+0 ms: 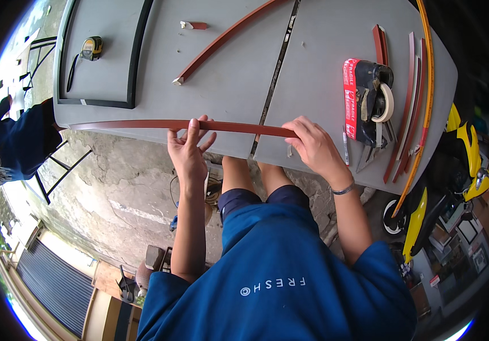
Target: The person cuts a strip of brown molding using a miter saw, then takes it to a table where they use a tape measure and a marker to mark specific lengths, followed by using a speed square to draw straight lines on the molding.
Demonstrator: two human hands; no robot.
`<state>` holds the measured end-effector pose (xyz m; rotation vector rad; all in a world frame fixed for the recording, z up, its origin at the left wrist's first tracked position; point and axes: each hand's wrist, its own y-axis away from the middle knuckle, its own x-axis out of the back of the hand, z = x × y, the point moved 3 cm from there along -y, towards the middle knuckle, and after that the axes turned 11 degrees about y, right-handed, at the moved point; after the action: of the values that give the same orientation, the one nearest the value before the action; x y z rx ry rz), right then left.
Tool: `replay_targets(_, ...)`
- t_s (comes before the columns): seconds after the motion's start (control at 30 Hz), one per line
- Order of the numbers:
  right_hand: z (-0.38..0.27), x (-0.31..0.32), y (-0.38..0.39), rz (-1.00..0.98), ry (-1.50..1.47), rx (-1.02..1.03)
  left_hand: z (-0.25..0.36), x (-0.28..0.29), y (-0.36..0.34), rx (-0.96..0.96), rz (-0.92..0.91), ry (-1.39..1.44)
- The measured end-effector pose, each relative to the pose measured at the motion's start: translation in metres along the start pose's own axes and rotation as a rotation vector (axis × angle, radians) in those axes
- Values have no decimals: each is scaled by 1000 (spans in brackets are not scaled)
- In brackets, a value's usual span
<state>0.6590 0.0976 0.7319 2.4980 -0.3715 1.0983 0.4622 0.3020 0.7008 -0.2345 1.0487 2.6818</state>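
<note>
A long, thin reddish-brown strip (236, 127) runs left to right along the near edge of the grey table. My left hand (187, 149) grips it near its middle, thumb across the front and fingers behind, some of them spread. At the strip's right end my right hand (314, 146) pinches it between thumb and fingers. Beyond the strip lies another reddish-brown strip (222, 42), set diagonally on the table. A short brown offcut (198, 25) with a pale end is near it. What the strips are made of I cannot tell.
A black rectangular frame (133, 62) lies at the far left, with a yellow-black tape measure (91, 48) inside it. To the right sit a tape dispenser with red tape (351, 94), a masking tape roll (385, 103), several strips (408, 108) and an orange rod (426, 74). Another person (20, 139) is at left.
</note>
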Motion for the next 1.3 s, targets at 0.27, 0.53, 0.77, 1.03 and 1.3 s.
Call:
replay_targets(0.27,31,-32,51,243,325,-146,-44,2,-8,135,-56,-139)
replay_targets(0.53,32,-34,62,379,376,-209,-39,4,-21,183,-126,-380)
replay_targets(0.77,60,23,144,1017,-141,-744,-39,17,-20,179,-136,-486)
replay_targets(1.03,115,75,131,394,-735,-839,-44,17,-16,60,-216,-540)
replay_targets(1.3,121,70,146,493,-1088,-729,-53,29,-22,-70,-146,-490)
